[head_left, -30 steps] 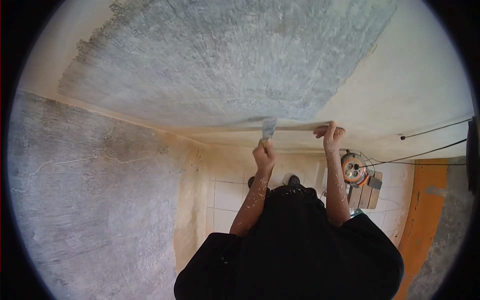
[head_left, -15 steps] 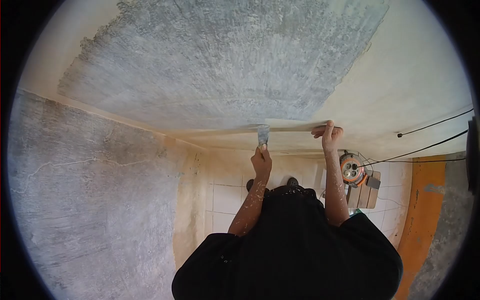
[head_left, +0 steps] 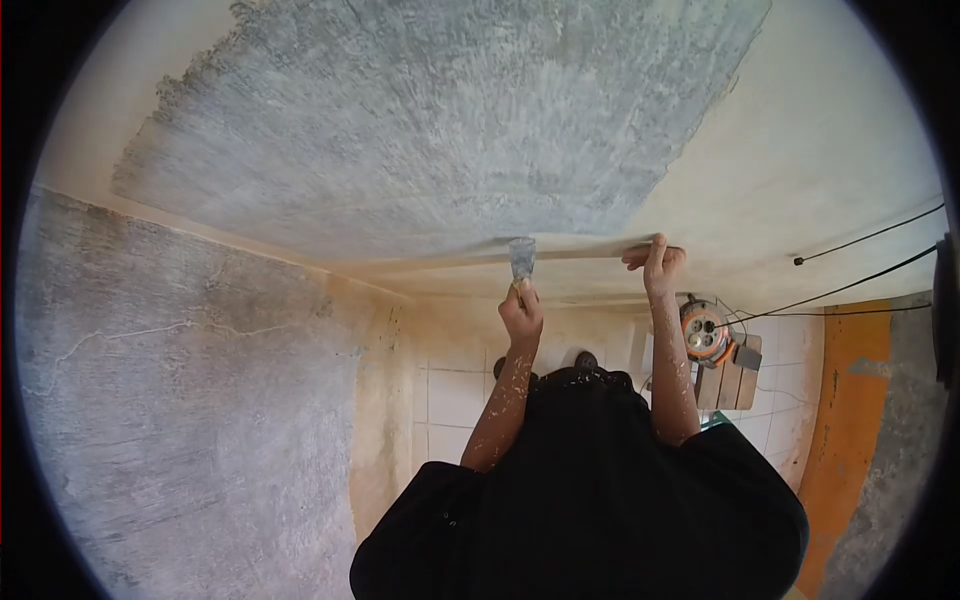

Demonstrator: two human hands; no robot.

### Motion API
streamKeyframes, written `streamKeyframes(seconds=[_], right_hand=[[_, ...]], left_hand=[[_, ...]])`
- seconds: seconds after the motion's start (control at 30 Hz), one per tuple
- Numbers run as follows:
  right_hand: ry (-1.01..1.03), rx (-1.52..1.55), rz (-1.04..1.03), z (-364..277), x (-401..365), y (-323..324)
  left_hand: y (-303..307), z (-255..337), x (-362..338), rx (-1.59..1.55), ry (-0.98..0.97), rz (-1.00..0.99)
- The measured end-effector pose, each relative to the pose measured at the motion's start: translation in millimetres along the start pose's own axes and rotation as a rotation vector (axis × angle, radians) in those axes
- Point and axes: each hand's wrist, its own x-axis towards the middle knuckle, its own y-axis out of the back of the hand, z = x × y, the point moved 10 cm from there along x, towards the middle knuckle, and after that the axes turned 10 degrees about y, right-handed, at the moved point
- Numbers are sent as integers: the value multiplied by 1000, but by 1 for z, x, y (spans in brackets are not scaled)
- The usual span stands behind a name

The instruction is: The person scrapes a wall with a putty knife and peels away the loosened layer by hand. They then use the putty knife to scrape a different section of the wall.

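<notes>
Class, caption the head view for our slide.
Left hand holds a scraper near the lower edge of a grey wall patch, right hand raised alongside.

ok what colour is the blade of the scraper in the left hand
Bluish grey with paler patches; the blade shows best in the head view.

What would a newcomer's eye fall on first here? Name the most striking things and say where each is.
The large, rough grey patch stands out first, spread across the upper middle of the pale wall. Near its lower edge, the left hand grips a scraper. Then comes the round, orange-rimmed socket reel, just right of the right forearm.
</notes>
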Motion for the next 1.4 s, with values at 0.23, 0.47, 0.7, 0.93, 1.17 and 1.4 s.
streamKeyframes(seconds=[0.23, 0.47, 0.7, 0.93, 1.17, 1.4], right_hand=[[-4, 13, -7, -4, 1, -2], [4, 17, 20, 5, 4, -1], [-15, 37, -14, 9, 0, -2], [-10, 41, 10, 5, -1, -2], [-23, 54, 21, 3, -1, -3], [-22, 75, 30, 2, -3, -1]], left_hand=[[1, -11, 4, 28, 15, 4], [1, 14, 8, 18, -38, 1], [10, -25, -1, 59, 30, 39], [10, -8, -3, 63, 27, 16], [10, -13, -8, 69, -4, 4], [8, -4, -4, 76, 81, -29]])
